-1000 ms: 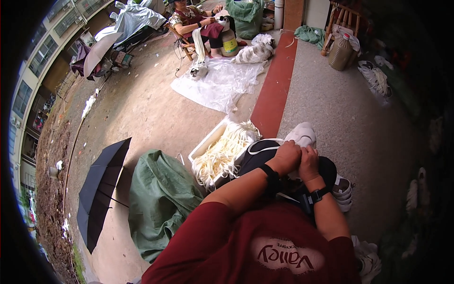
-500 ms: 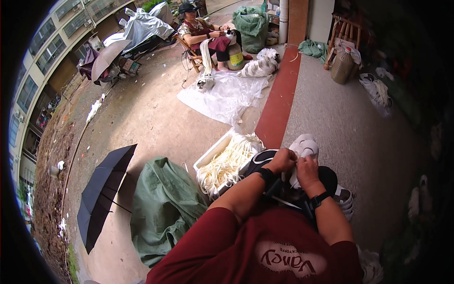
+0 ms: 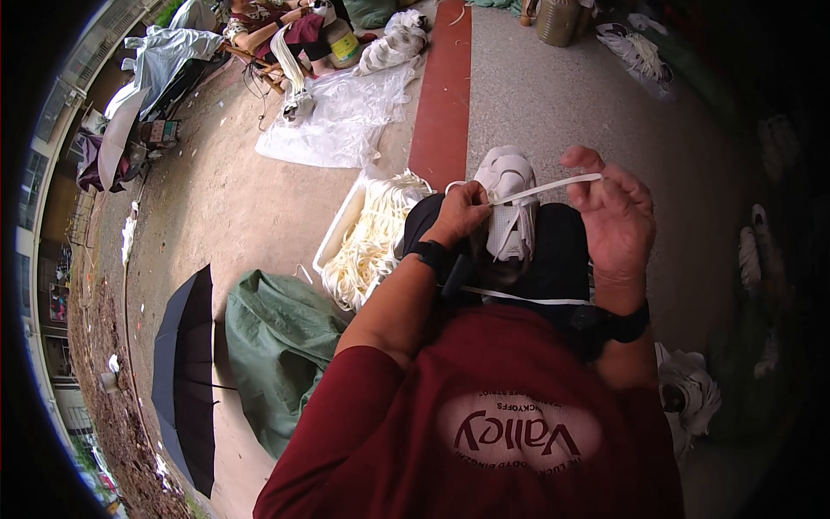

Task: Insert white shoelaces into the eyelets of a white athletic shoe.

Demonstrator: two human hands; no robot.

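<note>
A white sneaker (image 3: 503,163) rests on my dark-trousered lap, its toe pointing away from me. My left hand (image 3: 462,212) is closed at the sneaker's left side, pinching a flat white shoelace (image 3: 553,188). From there the lace runs straight across the sneaker to my raised right hand (image 3: 618,216), whose fingers hold its far part. Another pale lace (image 3: 527,299) lies across my lap below the heel. Close on the left, a white box (image 3: 331,235) is heaped with loose cream laces (image 3: 380,238).
A green cloth heap (image 3: 281,346) and an open black umbrella (image 3: 186,381) lie to the left. Ahead, a seated person (image 3: 259,30) works beside a plastic sheet (image 3: 346,121) with bundled shoes (image 3: 393,48). More white shoes (image 3: 687,389) lie at my right.
My hands were close together over the sneaker; the right has swung out to the right, drawing the lace straight. The view has tilted down toward my lap.
</note>
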